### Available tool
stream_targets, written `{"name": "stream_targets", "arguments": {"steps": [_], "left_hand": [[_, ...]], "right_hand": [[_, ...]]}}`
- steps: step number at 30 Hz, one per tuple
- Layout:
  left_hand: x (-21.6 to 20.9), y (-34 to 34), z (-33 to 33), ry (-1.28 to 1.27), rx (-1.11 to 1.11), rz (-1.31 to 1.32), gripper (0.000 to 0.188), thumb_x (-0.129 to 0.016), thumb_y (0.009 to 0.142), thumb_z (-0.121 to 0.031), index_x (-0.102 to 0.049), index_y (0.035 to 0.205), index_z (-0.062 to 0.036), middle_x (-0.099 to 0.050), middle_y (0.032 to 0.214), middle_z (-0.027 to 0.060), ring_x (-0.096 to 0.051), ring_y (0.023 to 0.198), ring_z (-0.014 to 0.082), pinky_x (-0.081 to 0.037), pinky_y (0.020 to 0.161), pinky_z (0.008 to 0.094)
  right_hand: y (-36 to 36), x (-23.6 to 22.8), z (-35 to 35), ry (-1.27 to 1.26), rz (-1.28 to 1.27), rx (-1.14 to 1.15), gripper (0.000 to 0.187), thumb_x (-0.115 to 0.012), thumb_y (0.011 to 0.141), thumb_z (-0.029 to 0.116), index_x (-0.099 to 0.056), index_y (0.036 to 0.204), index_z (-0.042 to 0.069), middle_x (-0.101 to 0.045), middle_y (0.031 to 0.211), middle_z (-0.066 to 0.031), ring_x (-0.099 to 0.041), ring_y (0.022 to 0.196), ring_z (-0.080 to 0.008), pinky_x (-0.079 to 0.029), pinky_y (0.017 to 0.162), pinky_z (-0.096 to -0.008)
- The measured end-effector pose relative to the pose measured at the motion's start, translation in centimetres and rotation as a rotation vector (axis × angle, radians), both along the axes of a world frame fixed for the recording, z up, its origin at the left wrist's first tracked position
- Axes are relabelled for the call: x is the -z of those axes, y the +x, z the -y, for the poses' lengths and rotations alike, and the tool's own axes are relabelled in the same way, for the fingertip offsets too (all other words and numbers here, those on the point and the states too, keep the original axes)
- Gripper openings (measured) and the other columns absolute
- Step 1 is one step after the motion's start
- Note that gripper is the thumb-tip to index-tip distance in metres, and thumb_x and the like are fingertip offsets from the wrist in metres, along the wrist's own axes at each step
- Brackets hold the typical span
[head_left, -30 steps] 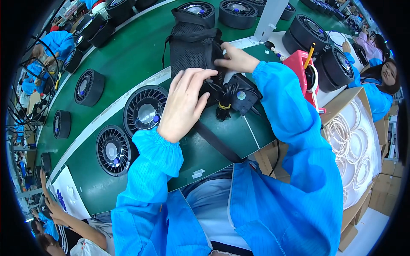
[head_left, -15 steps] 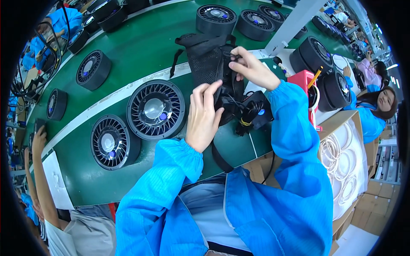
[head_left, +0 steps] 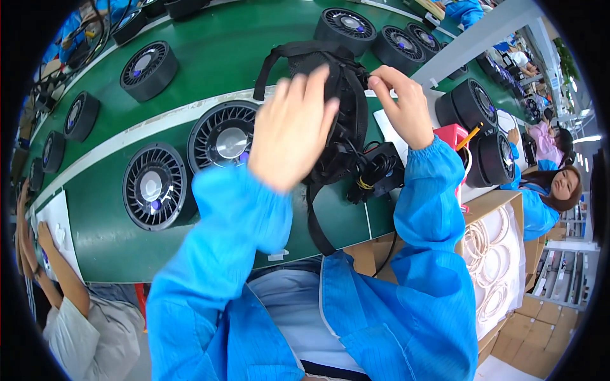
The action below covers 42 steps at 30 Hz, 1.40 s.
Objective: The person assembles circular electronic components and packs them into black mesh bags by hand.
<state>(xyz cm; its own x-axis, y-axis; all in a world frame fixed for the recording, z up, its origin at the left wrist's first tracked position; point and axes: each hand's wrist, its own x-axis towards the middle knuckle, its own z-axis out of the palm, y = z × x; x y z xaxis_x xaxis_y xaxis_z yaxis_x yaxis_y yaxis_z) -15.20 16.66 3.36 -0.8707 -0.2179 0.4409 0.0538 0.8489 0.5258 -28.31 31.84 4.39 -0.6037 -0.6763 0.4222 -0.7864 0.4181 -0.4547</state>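
A black mesh backpack (head_left: 343,127) with straps lies on the green bench in front of me. My left hand (head_left: 292,127) is over its left side, open, fingers stretched out and blurred; whether it touches the fabric I cannot tell. At the upper right edge of the backpack, my right hand (head_left: 403,105) is closed, thumb and fingers pinching its black material. Beside the lower right of the backpack is a black power adapter (head_left: 384,165) with a coiled cable tied in yellow. A loose black strap (head_left: 318,228) trails toward the near edge.
Two round black finned wheel-like units (head_left: 154,187) (head_left: 222,130) stand to the left, one partly behind my left hand. More sit along the far strip (head_left: 346,28). On the right are a red holder (head_left: 452,136) and a box of white rings (head_left: 489,254). Co-workers sit at both sides.
My left hand has lifted and moved up and left over the backpack. The backpack's top has shifted upward and right, and a strap loop now stands out at its left. The view has tilted slightly.
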Motion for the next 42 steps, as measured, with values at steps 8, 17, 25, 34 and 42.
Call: {"name": "stream_targets", "arguments": {"steps": [8,17,25,34,42], "left_hand": [[3.1,-16.0,4.5,-0.08,-0.172,0.488,0.05,-0.05,0.086,-0.042,-0.039,0.126,-0.0123,-0.06,0.111,0.0183,-0.056,0.106,0.0357,-0.043,0.089,0.0446],[4.0,-17.1,3.4,0.121,-0.122,0.306,0.041,-0.052,0.085,-0.025,-0.031,0.119,-0.017,-0.063,0.099,0.0194,-0.06,0.093,0.0381,-0.045,0.081,0.0469],[2.8,-12.2,2.7,0.096,-0.095,0.104,0.045,-0.047,0.089,-0.027,-0.028,0.128,-0.0151,-0.064,0.091,0.0187,-0.062,0.086,0.0368,-0.047,0.075,0.046],[5.3,1.6,-3.7,0.362,0.023,-0.164,0.05,-0.067,0.071,-0.007,-0.045,0.116,-0.0107,-0.049,0.087,0.0071,-0.051,0.083,0.0267,-0.037,0.079,0.0372],[7.8,-0.4,-4.1,0.435,0.097,-0.095,0.033,-0.067,0.064,0.001,-0.051,0.09,-0.0107,-0.045,0.075,0.0004,-0.049,0.072,0.0212,-0.036,0.072,0.0333]], "right_hand": [[1.6,-0.9,0.7,0.114,-0.487,-0.124,0.006,-0.056,0.079,0.013,-0.055,0.076,0.008,-0.05,0.069,-0.0064,-0.051,0.068,-0.0221,-0.037,0.066,-0.0335],[4.9,-0.5,-3.0,0.263,-0.251,-0.496,0.009,-0.06,0.071,0.007,-0.051,0.07,0.007,-0.044,0.067,-0.0057,-0.044,0.067,-0.0231,-0.033,0.066,-0.0338],[5.1,-0.3,-2.6,0.29,-0.079,-0.563,0.008,-0.06,0.072,0.01,-0.053,0.069,0.007,-0.045,0.067,-0.0045,-0.045,0.067,-0.0217,-0.033,0.064,-0.0328],[4.6,-0.3,-2.0,0.111,0.26,-0.601,0.012,-0.056,0.075,0.01,-0.05,0.067,0.003,-0.043,0.064,-0.007,-0.042,0.065,-0.024,-0.031,0.063,-0.034],[4.4,1.0,-3.5,-0.058,0.21,-0.606,0.018,-0.059,0.076,0.016,-0.052,0.068,0.002,-0.045,0.064,-0.0085,-0.041,0.062,-0.0263,-0.031,0.06,-0.035]]}}
